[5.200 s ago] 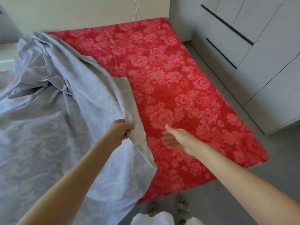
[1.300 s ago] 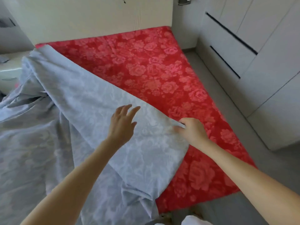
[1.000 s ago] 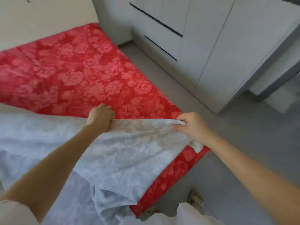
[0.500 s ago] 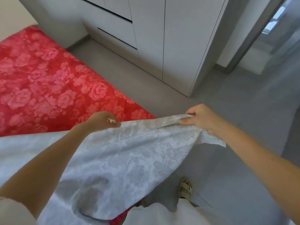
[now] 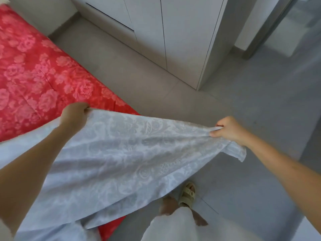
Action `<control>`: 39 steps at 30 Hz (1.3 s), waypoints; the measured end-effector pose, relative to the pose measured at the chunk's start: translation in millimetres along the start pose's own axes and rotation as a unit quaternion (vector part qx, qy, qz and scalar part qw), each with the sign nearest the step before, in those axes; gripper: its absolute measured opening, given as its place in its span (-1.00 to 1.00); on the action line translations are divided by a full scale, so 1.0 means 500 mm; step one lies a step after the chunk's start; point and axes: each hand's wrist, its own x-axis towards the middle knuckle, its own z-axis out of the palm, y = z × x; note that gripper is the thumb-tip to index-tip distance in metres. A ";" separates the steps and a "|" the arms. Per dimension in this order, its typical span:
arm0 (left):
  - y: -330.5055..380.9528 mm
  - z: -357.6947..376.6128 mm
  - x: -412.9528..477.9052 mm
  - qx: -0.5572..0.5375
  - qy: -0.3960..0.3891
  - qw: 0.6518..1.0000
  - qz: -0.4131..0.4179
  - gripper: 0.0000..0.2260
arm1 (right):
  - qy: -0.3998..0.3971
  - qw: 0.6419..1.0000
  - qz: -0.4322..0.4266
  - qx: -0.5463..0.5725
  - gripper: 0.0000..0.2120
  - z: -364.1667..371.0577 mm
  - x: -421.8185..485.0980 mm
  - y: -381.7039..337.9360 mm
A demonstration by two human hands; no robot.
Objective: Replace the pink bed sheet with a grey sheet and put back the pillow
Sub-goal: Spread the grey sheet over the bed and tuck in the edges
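Note:
The grey sheet [image 5: 121, 153], pale with a woven flower pattern, is stretched between both hands over the foot corner of the bed. My left hand [image 5: 73, 114] grips its top edge above the bed. My right hand [image 5: 227, 129] pinches the same edge out past the bed, over the floor, and a corner flap hangs below it. The pink bed sheet [image 5: 34, 75], red-pink with roses, lies flat on the mattress at the left. No pillow is in view.
White wardrobe doors [image 5: 182, 40] stand beyond a strip of grey tiled floor [image 5: 243, 101] beside the bed. A doorway [image 5: 295, 32] opens at the upper right. My sandalled foot [image 5: 188, 193] stands on the floor just below the sheet.
Both hands took hold of the grey sheet's edge and pulled it rightward off the bed's corner. The hands have spread further apart and the view has swung right toward the wardrobe.

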 end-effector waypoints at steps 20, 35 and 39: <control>0.428 0.097 0.424 0.017 -0.121 0.956 0.268 -0.83 | -0.022 0.998 -0.029 0.047 -0.19 -0.005 0.389 -0.270; 0.144 0.082 0.434 -0.167 -0.102 0.965 -0.175 -0.74 | -0.098 0.893 -0.172 -0.403 -0.63 -0.035 0.632 -0.431; 0.111 0.041 0.402 -0.178 -0.079 0.930 -0.310 -0.75 | -0.158 0.889 -0.254 -0.347 -0.78 -0.068 0.657 -0.538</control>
